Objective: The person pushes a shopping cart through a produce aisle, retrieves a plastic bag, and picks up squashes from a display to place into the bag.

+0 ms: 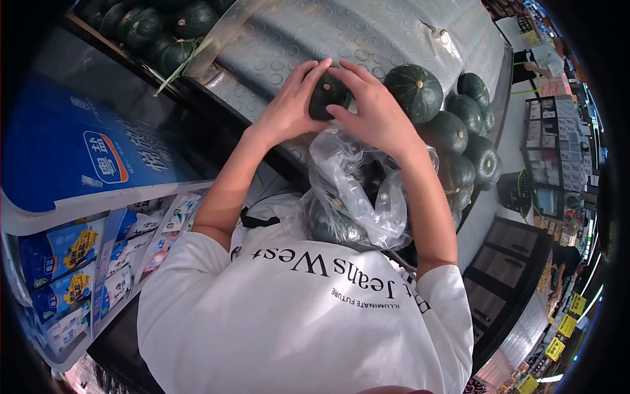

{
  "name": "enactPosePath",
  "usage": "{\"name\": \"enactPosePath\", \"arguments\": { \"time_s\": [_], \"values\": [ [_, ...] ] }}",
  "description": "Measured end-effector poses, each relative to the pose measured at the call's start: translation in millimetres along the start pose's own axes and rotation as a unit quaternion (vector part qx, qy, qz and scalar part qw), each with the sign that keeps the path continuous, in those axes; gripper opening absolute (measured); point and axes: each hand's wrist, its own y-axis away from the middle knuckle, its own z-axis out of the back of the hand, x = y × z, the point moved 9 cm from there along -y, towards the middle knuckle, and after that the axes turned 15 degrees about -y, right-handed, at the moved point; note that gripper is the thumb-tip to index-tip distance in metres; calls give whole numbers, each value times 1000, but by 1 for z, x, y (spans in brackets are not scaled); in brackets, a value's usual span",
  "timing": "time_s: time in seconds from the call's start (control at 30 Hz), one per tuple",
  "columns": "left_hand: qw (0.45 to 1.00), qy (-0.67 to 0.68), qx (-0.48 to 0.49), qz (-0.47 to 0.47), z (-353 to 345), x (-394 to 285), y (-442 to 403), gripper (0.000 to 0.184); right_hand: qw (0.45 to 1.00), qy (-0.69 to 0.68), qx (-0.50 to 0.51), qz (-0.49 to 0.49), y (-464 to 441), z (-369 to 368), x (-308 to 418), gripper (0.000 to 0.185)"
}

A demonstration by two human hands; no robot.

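Observation:
Both hands hold one dark green squash between them, above the grey dimpled mat. My left hand wraps round one side of it, and my right hand grips the other side with fingers over the top. Right below the hands, against the shirt, a clear plastic bag with its mouth bunched holds dark green squashes. A larger squash rests on the mat beside my right hand, with several more squashes piled to the right of the bag.
More squashes lie in a bin at the upper left. A blue sign stands over a rack of packets on the left. At the right are a dark cabinet, stocked shelves and people farther off.

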Motion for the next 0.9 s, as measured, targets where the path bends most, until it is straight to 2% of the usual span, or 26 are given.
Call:
{"name": "enactPosePath", "arguments": {
  "time_s": [0.03, 0.1, 0.13, 0.17, 0.23, 0.3, 0.33, 0.37, 0.43, 0.57, 0.6, 0.7, 0.8, 0.9],
  "values": [
    [1000, -6, -3, 6, 4, -4, 0, 104, 1000, -14, 2, -10, 6, 12, 10, 54],
    [999, -41, -20, -29, 26, -21, -2, 96, 997, -25, -40, 56, 23, 46, 43, 44],
    [997, -40, -46, -55, 43, -34, -5, 93, 998, -3, -33, 58, 32, 59, 51, 42],
    [993, -38, -71, -81, 59, -48, -8, 90, 997, -46, -48, 28, 43, 71, 58, 39],
    [970, 46, -199, -135, 94, -71, -6, 70, 993, -95, -32, 65, 65, 82, 71, 35],
    [942, 257, -149, -155, 93, -98, -7, 58, 991, -111, 12, 75, 83, 77, 84, 28],
    [935, 304, -76, -168, 84, -119, -4, 46, 992, -93, 29, 85, 89, 71, 85, 25],
    [941, 280, 12, -190, 70, -136, -4, 42, 992, -76, 45, 95, 95, 63, 85, 23],
    [938, 228, 175, -195, 42, -161, 0, 40, 995, -63, 71, 14, 106, 47, 68, 21],
    [937, 121, 262, -195, -4, -168, 13, 38, 990, -26, 108, -93, 134, 32, 39, 20],
    [928, 89, 319, -168, -12, -167, 17, 37, 988, -13, 111, -108, 140, 32, 35, 22],
    [910, -11, 355, -214, -24, -169, 28, 42, 982, 50, 106, -147, 161, 28, 23, 31],
    [915, -73, 311, -247, -26, -171, 29, 49, 967, 98, 112, -204, 178, 26, 17, 40],
    [884, -75, 382, -259, -34, -177, 29, 60, 957, 109, 114, -242, 194, 32, 16, 45]
  ]
}}
